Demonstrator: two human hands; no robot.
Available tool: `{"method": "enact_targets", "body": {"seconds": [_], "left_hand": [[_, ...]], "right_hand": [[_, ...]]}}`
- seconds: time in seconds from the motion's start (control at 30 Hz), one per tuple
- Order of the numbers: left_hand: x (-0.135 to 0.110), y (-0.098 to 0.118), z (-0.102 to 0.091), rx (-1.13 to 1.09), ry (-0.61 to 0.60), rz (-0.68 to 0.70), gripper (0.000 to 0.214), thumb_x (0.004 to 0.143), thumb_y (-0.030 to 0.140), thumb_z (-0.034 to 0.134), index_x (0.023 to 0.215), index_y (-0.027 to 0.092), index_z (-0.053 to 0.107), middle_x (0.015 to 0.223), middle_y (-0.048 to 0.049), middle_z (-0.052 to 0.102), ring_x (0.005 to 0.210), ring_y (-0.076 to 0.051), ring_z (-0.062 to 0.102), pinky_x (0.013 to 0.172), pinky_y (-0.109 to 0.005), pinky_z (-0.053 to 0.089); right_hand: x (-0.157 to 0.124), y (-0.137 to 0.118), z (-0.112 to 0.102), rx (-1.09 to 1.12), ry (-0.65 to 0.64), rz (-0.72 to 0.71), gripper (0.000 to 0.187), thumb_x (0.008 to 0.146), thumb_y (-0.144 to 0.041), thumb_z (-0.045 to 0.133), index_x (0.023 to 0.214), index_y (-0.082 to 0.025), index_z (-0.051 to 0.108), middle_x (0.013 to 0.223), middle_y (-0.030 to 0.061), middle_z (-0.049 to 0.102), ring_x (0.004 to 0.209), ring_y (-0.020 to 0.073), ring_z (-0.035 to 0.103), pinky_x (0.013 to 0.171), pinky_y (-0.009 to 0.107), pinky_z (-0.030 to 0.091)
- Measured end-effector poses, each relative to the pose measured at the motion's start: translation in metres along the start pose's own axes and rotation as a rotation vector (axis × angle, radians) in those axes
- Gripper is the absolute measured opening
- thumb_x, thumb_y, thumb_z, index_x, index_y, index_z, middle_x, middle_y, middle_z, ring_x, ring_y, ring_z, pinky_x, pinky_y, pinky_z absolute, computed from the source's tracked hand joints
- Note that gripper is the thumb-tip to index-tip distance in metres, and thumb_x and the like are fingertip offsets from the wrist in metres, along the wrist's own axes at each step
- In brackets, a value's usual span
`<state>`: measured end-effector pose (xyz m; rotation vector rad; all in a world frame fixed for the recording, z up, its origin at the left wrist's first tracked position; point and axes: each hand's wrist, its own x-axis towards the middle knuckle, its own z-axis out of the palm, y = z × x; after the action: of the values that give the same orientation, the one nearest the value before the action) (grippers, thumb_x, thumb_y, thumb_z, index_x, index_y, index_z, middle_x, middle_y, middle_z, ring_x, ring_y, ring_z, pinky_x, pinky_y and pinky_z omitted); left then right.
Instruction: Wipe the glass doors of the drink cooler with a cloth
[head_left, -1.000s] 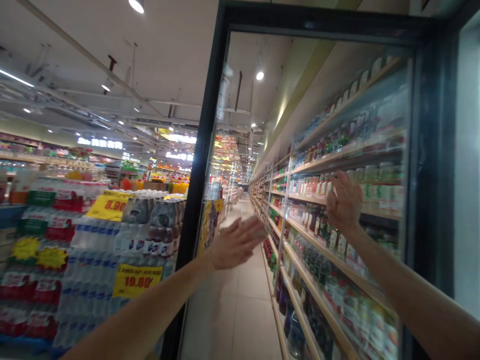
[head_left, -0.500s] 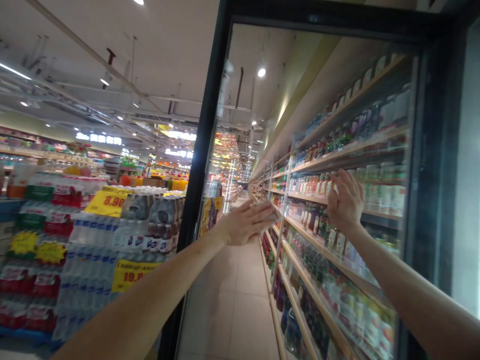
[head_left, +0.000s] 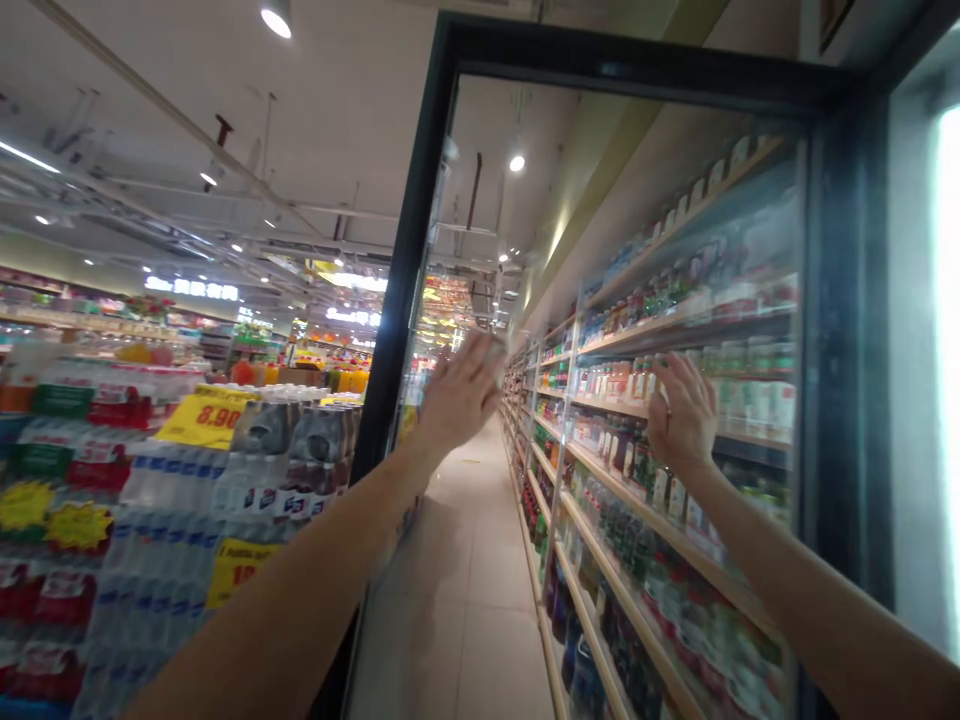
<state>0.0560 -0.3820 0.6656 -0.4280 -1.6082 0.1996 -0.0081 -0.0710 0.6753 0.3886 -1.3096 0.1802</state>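
A black-framed glass door (head_left: 630, 55) stands in front of me, swung outward. Against its pane, left of the middle, my left hand (head_left: 461, 395) lies with fingers stretched flat. A small pale cloth (head_left: 495, 352) seems to show at its fingertips, blurred, most of it hidden under the hand. My right hand (head_left: 682, 412) is raised to the same pane farther right, fingers apart and slightly bent, with nothing visible in it. Both forearms reach in from the lower corners.
Through the glass, long shelves (head_left: 600, 490) of bottles line the right side of a tiled aisle (head_left: 465, 560). Stacked bottle packs (head_left: 172, 520) with a yellow price sign (head_left: 204, 415) stand to the left. A bright lit edge (head_left: 946, 350) shows at far right.
My left hand has slid left and up across the pane and tilted more upright. The right hand stays near the same place. The view has shifted slightly.
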Motion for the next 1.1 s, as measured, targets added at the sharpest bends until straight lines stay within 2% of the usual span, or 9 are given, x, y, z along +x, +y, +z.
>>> {"method": "enact_targets", "body": {"seconds": [0.07, 0.1, 0.2, 0.27, 0.47, 0.67, 0.87, 0.97, 1.1], "left_hand": [[0.003, 0.001, -0.001, 0.027, 0.034, -0.183, 0.049, 0.092, 0.036, 0.036, 0.137, 0.017, 0.04, 0.151, -0.0125, 0.028, 0.143, -0.027, 0.015, 0.113, -0.049, 0.019], [0.001, 0.005, -0.001, 0.016, 0.014, -0.126, 0.049, 0.092, 0.036, 0.037, 0.137, 0.016, 0.04, 0.151, -0.0129, 0.028, 0.143, -0.028, 0.014, 0.113, -0.049, 0.02], [-0.01, 0.019, 0.002, -0.079, -0.12, 0.396, 0.049, 0.092, 0.036, 0.036, 0.139, 0.022, 0.037, 0.151, -0.0064, 0.032, 0.143, -0.022, 0.017, 0.115, -0.043, 0.018], [-0.012, 0.019, 0.003, -0.114, -0.156, 0.573, 0.049, 0.092, 0.035, 0.035, 0.14, 0.024, 0.034, 0.15, -0.003, 0.034, 0.142, -0.018, 0.019, 0.116, -0.04, 0.015], [0.015, 0.016, 0.004, -0.168, -0.027, -0.152, 0.049, 0.091, 0.035, 0.037, 0.137, 0.017, 0.039, 0.153, -0.0119, 0.026, 0.143, -0.026, 0.012, 0.114, -0.05, 0.019], [0.031, 0.056, 0.015, -0.689, 0.015, -0.257, 0.052, 0.093, 0.032, 0.029, 0.144, 0.021, 0.025, 0.15, -0.0083, 0.033, 0.142, -0.021, 0.02, 0.116, -0.049, 0.017], [0.001, 0.014, 0.017, -0.793, 0.384, -0.494, 0.051, 0.094, 0.035, 0.031, 0.143, 0.025, 0.027, 0.147, -0.0065, 0.038, 0.134, -0.017, 0.038, 0.109, -0.035, 0.036], [-0.016, 0.003, 0.016, -0.483, 0.271, -0.305, 0.048, 0.093, 0.036, 0.035, 0.139, 0.022, 0.037, 0.146, -0.0087, 0.04, 0.138, -0.021, 0.03, 0.114, -0.044, 0.025], [-0.019, 0.014, 0.014, -0.18, 0.1, -0.232, 0.048, 0.093, 0.035, 0.035, 0.138, 0.02, 0.038, 0.148, -0.0118, 0.035, 0.14, -0.024, 0.024, 0.114, -0.049, 0.019]], "right_hand": [[0.001, -0.001, 0.0, -0.001, -0.007, 0.011, 0.039, 0.087, -0.027, 0.037, 0.116, -0.015, 0.06, 0.132, 0.014, 0.055, 0.128, 0.025, 0.046, 0.105, 0.045, 0.033], [0.001, -0.002, -0.001, 0.0, -0.011, 0.014, 0.04, 0.087, -0.027, 0.036, 0.116, -0.014, 0.06, 0.132, 0.0139, 0.055, 0.128, 0.0248, 0.045, 0.105, 0.044, 0.033], [0.001, -0.003, 0.0, 0.004, -0.021, 0.024, 0.04, 0.087, -0.027, 0.035, 0.117, -0.015, 0.06, 0.133, 0.0134, 0.055, 0.129, 0.0245, 0.044, 0.105, 0.045, 0.033], [-0.001, -0.002, 0.001, 0.011, -0.026, 0.025, 0.04, 0.088, -0.027, 0.035, 0.118, -0.016, 0.059, 0.133, 0.0128, 0.054, 0.13, 0.0243, 0.044, 0.106, 0.045, 0.032], [0.001, 0.001, -0.001, 0.029, -0.059, 0.061, 0.04, 0.088, -0.029, 0.034, 0.119, -0.018, 0.058, 0.133, 0.0121, 0.054, 0.129, 0.0248, 0.043, 0.106, 0.047, 0.03], [0.012, -0.09, 0.0, 0.334, -0.042, -0.036, 0.042, 0.09, -0.03, 0.035, 0.125, -0.016, 0.053, 0.139, 0.0135, 0.047, 0.131, 0.0221, 0.04, 0.108, 0.045, 0.031], [0.017, -0.186, 0.022, 0.262, -0.252, -0.014, 0.046, 0.091, -0.032, 0.037, 0.134, -0.019, 0.046, 0.142, 0.0093, 0.044, 0.137, 0.0266, 0.029, 0.11, 0.054, 0.022], [0.02, -0.174, 0.025, 0.147, -0.279, -0.062, 0.045, 0.09, -0.033, 0.04, 0.134, -0.024, 0.046, 0.146, 0.008, 0.038, 0.139, 0.0265, 0.024, 0.111, 0.056, 0.017], [0.007, -0.081, 0.006, 0.014, -0.291, -0.027, 0.046, 0.091, -0.031, 0.035, 0.136, -0.026, 0.043, 0.149, 0.0085, 0.034, 0.139, 0.0255, 0.024, 0.11, 0.055, 0.02]]}}
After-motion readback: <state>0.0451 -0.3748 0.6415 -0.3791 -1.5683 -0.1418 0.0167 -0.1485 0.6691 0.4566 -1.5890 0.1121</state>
